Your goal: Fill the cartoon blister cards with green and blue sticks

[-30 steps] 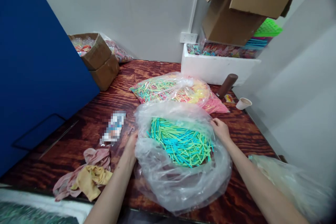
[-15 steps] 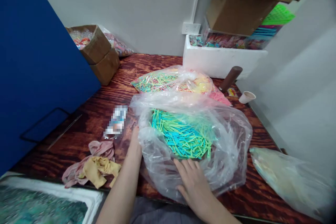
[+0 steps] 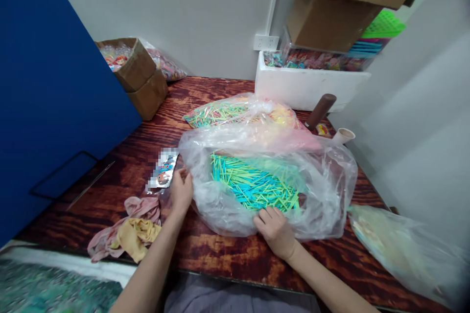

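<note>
A large clear plastic bag point(image 3: 223, 210) lies with its mouth open, holding many thin green and blue sticks point(image 3: 253, 183). My right hand point(image 3: 275, 227) has its fingers closed over the bag's front rim, gripping the plastic. Beside the bag's left edge is my left hand point(image 3: 181, 190), its fingers curled and drawn together; whether any plastic is between them is hidden. Just left of that hand lies a small shiny printed packet point(image 3: 164, 172), partly blurred out.
Behind stands another clear bag of coloured sticks point(image 3: 220, 111). Crumpled pink and yellow cloths point(image 3: 135, 234) lie left, a filled plastic bag point(image 3: 396, 239) right. Farther back are a brown cylinder point(image 3: 320, 111), a paper cup point(image 3: 344, 136), a white foam box point(image 3: 308, 85) and a cardboard box point(image 3: 147, 83).
The bag's front rim has been pushed back from the table edge, baring wood. My right hand has gone from flat to curled on the rim. My left hand has shifted left from the bag's side.
</note>
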Tool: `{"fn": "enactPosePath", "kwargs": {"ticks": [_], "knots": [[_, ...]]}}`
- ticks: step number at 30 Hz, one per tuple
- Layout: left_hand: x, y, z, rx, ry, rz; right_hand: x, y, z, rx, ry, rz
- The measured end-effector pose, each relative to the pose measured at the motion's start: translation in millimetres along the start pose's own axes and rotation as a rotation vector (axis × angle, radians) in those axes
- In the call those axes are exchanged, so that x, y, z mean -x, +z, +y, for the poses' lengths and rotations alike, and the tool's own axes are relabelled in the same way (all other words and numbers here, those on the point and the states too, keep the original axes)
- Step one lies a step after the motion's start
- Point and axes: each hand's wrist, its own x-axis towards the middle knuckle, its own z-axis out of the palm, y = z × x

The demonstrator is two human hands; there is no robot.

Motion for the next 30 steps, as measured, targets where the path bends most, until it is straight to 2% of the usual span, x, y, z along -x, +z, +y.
{"fn": "enactPosePath", "kwargs": {"ticks": [2,4,5,6,7,8,9,11,15,17,19,21,24,27,30], "knots": [[15,-19.7,11,-0.074,0.118,0.041,0,-1,0,-0.006,-0.03,-0.031],[37,-35.3,28,-0.235,0.508,0.056,1,-2,-1,-0.012,-0.04,-0.063],[49,-39.9,36,-0.302,0.712,-0.07,1,-3,-1,-0.015,-0.035,-0.076],[61,-42.0,44,-0.378,0.884,-0.264,2,-2,-1,-0.018,-0.026,-0.085],[72,-41.6,48,-0.456,0.998,-0.453,3,-2,-2,-0.024,-0.012,-0.092],[81,-39.3,49,-0.51,1.07,-0.591,4,-2,-3,-0.03,0.003,-0.096],[88,-35.8,46,-0.55,1.105,-0.675,5,-2,-4,-0.039,0.019,-0.096],[95,-27.7,30,-0.6,1.122,-0.721,10,-5,-9,-0.074,0.028,-0.099],[97,-20.0,-14,-0.555,1.205,-0.658,25,-25,-19,-0.256,0.036,-0.179],[98,-22.0,-22,-0.514,1.222,-0.635,31,-38,-23,-0.398,0.122,-0.23],[99,-27.3,-18,-0.491,1.202,-0.661,34,-47,-23,-0.53,0.252,-0.226],[99,-34.5,-6,-0.491,1.152,-0.744,32,-52,-20,-0.621,0.379,-0.216],[94,-42.3,15,-0.516,1.032,-0.893,23,-53,-13,-0.661,0.494,-0.31],[86,-41.5,27,-0.581,0.969,-0.973,16,-51,-5,-0.585,0.505,-0.438],[80,-35.8,28,-0.659,1.021,-0.976,13,-48,-2,-0.422,0.42,-0.517]]}}
